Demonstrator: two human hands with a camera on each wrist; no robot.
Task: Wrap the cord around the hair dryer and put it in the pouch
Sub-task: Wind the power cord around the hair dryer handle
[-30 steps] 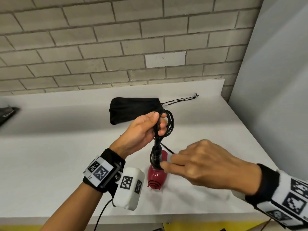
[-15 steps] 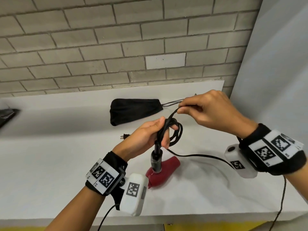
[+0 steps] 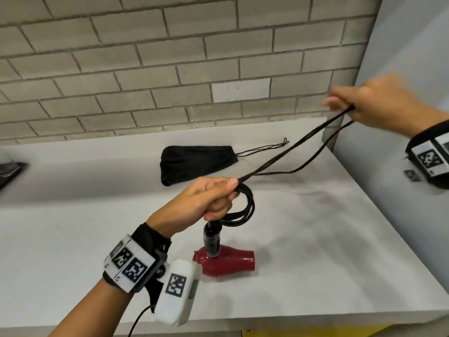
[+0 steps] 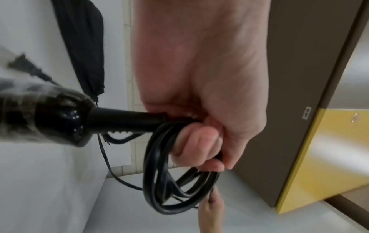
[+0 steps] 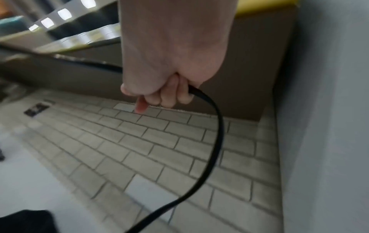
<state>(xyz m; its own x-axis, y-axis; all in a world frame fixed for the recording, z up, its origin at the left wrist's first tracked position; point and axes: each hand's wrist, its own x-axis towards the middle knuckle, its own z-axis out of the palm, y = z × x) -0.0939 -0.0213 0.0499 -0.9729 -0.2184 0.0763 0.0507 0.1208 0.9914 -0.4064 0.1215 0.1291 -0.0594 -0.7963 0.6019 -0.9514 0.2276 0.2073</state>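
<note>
A red hair dryer (image 3: 228, 262) rests on the white counter, its black handle (image 3: 212, 239) pointing up. My left hand (image 3: 206, 200) grips the top of the handle together with several coiled loops of the black cord (image 3: 245, 210); the left wrist view shows the loops (image 4: 179, 181) running round my fingers (image 4: 197, 145). My right hand (image 3: 371, 103) is raised at the far right and holds the cord (image 5: 209, 110), which stretches taut from my left hand up to it. The cord's plug (image 4: 24, 66) shows blurred in the left wrist view. The black drawstring pouch (image 3: 194, 162) lies behind on the counter.
A brick wall (image 3: 170, 69) runs along the back of the counter (image 3: 73, 227). A grey panel (image 3: 401, 166) closes off the right side. A dark object (image 3: 9, 169) sits at the far left edge. The pouch's drawstrings (image 3: 267, 148) trail to the right.
My right hand has swung from low by the dryer, up over my left hand, out to the upper right, drawing the cord taut. The dryer body has turned on the counter.
</note>
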